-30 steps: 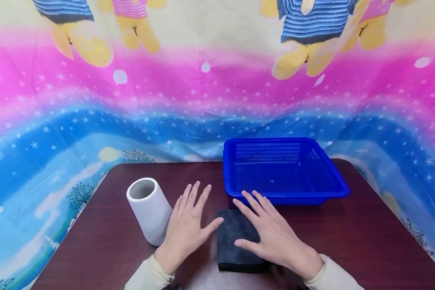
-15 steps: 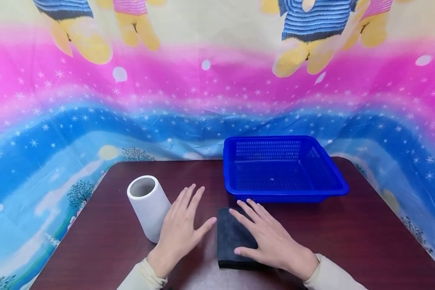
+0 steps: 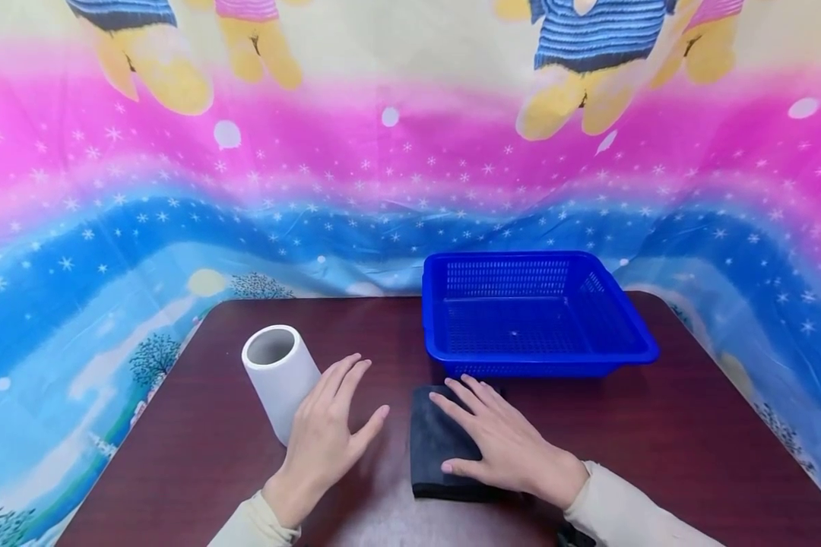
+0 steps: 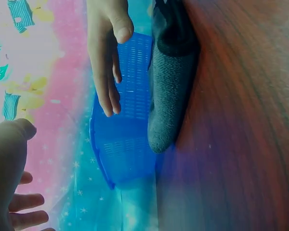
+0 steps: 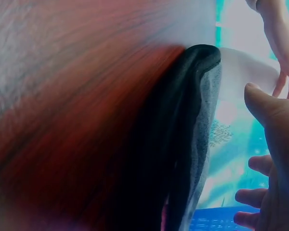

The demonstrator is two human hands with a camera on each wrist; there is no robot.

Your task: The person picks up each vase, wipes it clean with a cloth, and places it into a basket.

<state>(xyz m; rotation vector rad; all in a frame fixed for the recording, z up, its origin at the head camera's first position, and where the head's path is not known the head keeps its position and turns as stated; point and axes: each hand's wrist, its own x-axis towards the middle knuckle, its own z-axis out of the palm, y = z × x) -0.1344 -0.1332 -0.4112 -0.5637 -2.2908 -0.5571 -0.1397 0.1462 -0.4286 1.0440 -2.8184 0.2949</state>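
My left hand [image 3: 320, 431] hovers over the table, beside the white vase [image 3: 277, 372] and partly covering its right side from the head camera. Its fingers are extended, thumb spread to the right, and nothing is in its grip. A dark grey folded cloth [image 3: 432, 444] with black edging lies to the right. Above the cloth's right part hangs my right hand [image 3: 506, 448], fingers spread and relaxed. In the right wrist view a gap shows between that hand [image 5: 284, 139] and the cloth [image 5: 202, 125]. The left wrist view shows the cloth's fuzzy side [image 4: 168, 96] and folded layers.
A blue perforated plastic basket [image 3: 540, 357] stands at the back right of the dark red-brown table [image 3: 171, 456]. Behind the table hangs a patterned curtain [image 3: 356, 167] in pink and blue.
My left hand has drifted left and slightly toward me, away from the cloth. The right hand has shifted a little left over the cloth. Vase, cloth and basket stay in place.
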